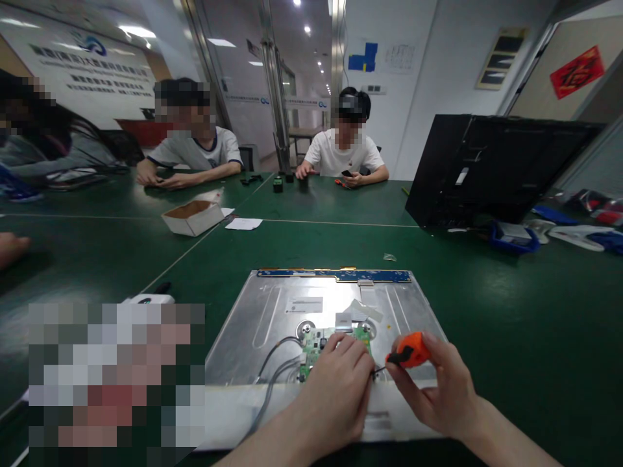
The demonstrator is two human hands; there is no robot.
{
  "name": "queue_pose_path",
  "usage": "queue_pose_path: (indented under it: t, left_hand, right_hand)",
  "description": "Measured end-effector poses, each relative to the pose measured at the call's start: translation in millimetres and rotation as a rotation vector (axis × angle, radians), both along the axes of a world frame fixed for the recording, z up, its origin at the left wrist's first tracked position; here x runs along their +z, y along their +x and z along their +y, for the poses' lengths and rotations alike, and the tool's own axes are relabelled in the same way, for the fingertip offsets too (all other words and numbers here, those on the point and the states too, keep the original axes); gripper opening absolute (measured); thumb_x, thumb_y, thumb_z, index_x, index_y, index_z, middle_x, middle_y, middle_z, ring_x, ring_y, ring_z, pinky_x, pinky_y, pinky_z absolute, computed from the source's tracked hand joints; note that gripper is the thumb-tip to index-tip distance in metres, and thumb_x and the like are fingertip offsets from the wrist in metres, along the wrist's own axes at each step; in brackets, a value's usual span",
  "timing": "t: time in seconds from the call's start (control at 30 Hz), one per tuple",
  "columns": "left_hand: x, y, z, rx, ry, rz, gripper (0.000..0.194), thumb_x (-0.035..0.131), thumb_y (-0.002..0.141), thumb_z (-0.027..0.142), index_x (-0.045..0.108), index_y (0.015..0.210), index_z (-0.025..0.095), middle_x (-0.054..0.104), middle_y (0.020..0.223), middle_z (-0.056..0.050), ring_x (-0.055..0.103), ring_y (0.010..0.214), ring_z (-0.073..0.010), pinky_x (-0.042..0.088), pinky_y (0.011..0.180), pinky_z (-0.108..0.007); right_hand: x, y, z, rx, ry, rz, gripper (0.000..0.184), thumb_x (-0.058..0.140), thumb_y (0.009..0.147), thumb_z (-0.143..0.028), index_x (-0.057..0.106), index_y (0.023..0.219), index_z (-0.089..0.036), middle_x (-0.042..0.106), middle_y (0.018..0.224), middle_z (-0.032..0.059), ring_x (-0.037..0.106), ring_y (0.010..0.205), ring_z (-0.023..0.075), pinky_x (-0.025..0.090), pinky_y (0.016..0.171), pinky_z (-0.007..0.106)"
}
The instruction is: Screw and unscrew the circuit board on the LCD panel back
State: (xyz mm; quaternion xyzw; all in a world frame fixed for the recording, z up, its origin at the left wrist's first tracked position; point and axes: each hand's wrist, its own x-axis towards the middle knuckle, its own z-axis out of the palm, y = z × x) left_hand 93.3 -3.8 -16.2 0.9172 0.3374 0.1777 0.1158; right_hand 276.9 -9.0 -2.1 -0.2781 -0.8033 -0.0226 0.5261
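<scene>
A metal display panel (pixel 233 337) lies flat on the green table, with a blue circuit strip (pixel 302 274) along its far edge. Near its middle sits a green circuit board (pixel 311 337), with dark cables (pixel 272 389) running from its left side. My left hand (pixel 338 383) rests over the board, fingers curled together; what they hold, if anything, is hidden. An orange and black screwdriver (pixel 413 350) is pinched in my right hand (pixel 445 383). Its thin shaft points left to the board's right edge, beside my left fingers; the tip is hidden.
A large black monitor casing (pixel 487 168) stands at the right, with a blue tray (pixel 516 239) beside it. An open white box (pixel 192 217) and paper (pixel 244 224) lie at the left. Several people sit around the table; one person (pixel 345 152) is opposite.
</scene>
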Motion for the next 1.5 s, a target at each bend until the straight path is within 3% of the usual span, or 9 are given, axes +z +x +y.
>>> queue_pose_path:
  t: [0.17,0.4,0.57,0.7,0.9,1.03,1.2,1.5]
  left_hand:
    - [1.6,-0.4,0.1,-0.009,-0.005,0.0,0.012,0.047,0.086,0.016,0.055,0.093,0.017,0.058,0.097,-0.009,0.052,0.093,-0.0257,0.038,0.092,-0.044]
    - [2.3,-0.7,1.2,-0.01,-0.006,0.002,0.012,0.046,0.089,0.018,0.055,0.097,0.017,0.058,0.097,-0.009,0.052,0.093,-0.0259,0.037,0.093,-0.045]
    - [-0.4,-0.9,0.2,-0.011,0.005,0.002,0.01,0.046,0.087,0.017,0.055,0.092,0.018,0.058,0.096,-0.009,0.052,0.092,-0.026,0.038,0.091,-0.045]
    - [-1.0,-0.9,-0.9,-0.005,0.005,0.004,0.011,0.046,0.086,0.016,0.055,0.093,0.017,0.058,0.096,-0.009,0.052,0.092,-0.0262,0.039,0.091,-0.045]
    - [-0.5,-0.8,-0.6,-0.005,-0.002,-0.003,0.01,0.047,0.085,0.016,0.055,0.092,0.017,0.058,0.095,-0.009,0.051,0.092,-0.026,0.038,0.092,-0.044]
    - [-0.2,-0.7,0.4,-0.007,0.0,-0.013,0.01,0.048,0.086,0.018,0.055,0.092,0.018,0.058,0.096,-0.008,0.052,0.092,-0.026,0.038,0.092,-0.044]
    - [0.6,-0.9,1.0,-0.012,0.001,-0.003,0.01,0.047,0.087,0.018,0.055,0.093,0.018,0.058,0.096,-0.008,0.052,0.092,-0.0253,0.039,0.092,-0.044]
    - [0.8,-1.5,1.7,-0.023,0.017,0.012,0.009,0.048,0.084,0.016,0.054,0.09,0.018,0.058,0.096,-0.009,0.053,0.091,-0.0258,0.04,0.091,-0.045]
  right_hand:
    - [1.6,1.0,-0.3,0.023,-0.03,-0.016,0.068,0.054,0.086,-0.009,0.024,0.146,-0.019,0.064,0.076,0.0024,0.063,0.06,0.0164,0.055,0.051,0.026]
    - [-3.2,4.2,-2.9,0.035,-0.021,-0.028,0.073,0.05,0.083,-0.004,0.019,0.149,-0.015,0.068,0.09,0.0094,0.067,0.068,0.0182,0.059,0.057,0.031]
    - [-5.9,3.3,-2.6,-0.006,0.01,-0.023,0.071,0.054,0.082,-0.004,0.024,0.146,-0.015,0.066,0.081,0.0058,0.064,0.06,0.0172,0.057,0.052,0.029]
    - [-4.6,1.4,-2.3,0.008,-0.059,0.005,0.063,0.056,0.084,-0.008,0.03,0.14,-0.022,0.064,0.075,0.0011,0.064,0.06,0.0169,0.056,0.054,0.027]
    - [-4.0,1.9,-3.0,0.007,-0.054,0.007,0.069,0.057,0.084,-0.009,0.026,0.144,-0.022,0.065,0.081,0.0041,0.065,0.064,0.0178,0.057,0.056,0.029]
    - [-10.4,5.2,-5.0,0.021,-0.064,0.023,0.075,0.053,0.083,-0.007,0.021,0.149,-0.022,0.066,0.099,0.0105,0.065,0.066,0.0165,0.059,0.059,0.033]
    - [-19.8,7.8,-5.2,0.012,-0.074,0.039,0.073,0.056,0.083,-0.007,0.025,0.147,-0.023,0.067,0.092,0.0061,0.066,0.064,0.0159,0.061,0.063,0.034]
    - [5.3,-1.7,-2.5,0.055,-0.056,0.018,0.063,0.06,0.083,-0.008,0.035,0.138,-0.025,0.065,0.075,0.0,0.066,0.063,0.0172,0.057,0.055,0.026]
